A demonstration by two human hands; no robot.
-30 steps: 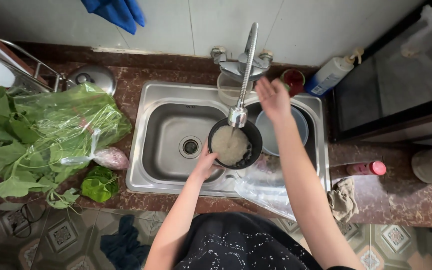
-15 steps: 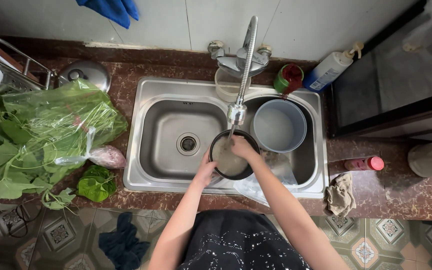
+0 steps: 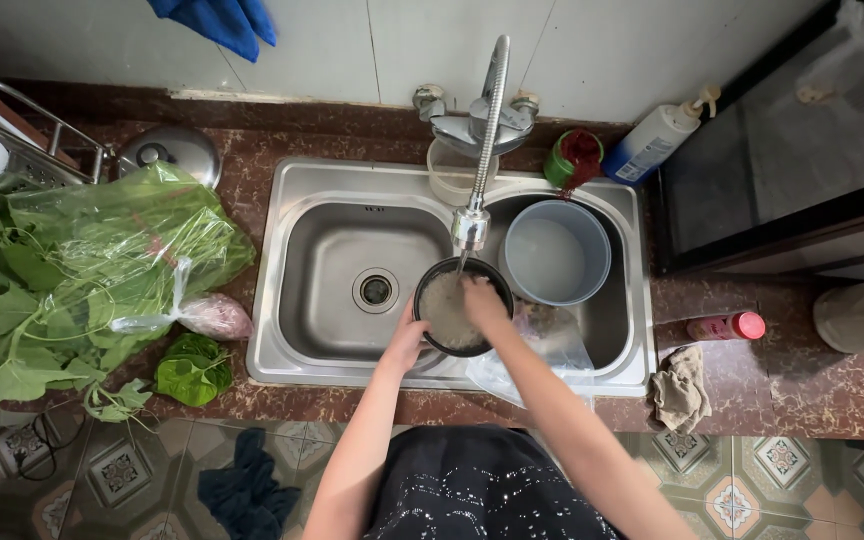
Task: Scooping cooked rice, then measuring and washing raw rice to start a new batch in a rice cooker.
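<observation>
A reddish speckled stone table [image 3: 252,180] with a steel sink [image 3: 332,350] set into it is seen from above, below a pale tiled wall. One dark round pot [image 3: 435,338], holding pale grains in cloudy water, is held over the middle of the sink, just under the tap spout [image 3: 472,225]. Its near-left rim is gripped by the left hand [image 3: 407,340], fingers closed on it. The right hand [image 3: 482,300] is dipped into the pot with fingers loosely bent among the grains; how far they are spread cannot be made out. One grey bucket [image 3: 557,250] stands just beside the pot in the sink's right part, with clear crumpled plastic [image 3: 542,345] below it. Left of the sink, leafy greens in a clear bag [image 3: 92,270] are spread, partly cut off at the edge. One metal lid [image 3: 172,150] lies behind them. To the right lie one white pump bottle [image 3: 657,140], one small pink bottle [image 3: 727,326] and one crumpled rag [image 3: 680,388].
</observation>
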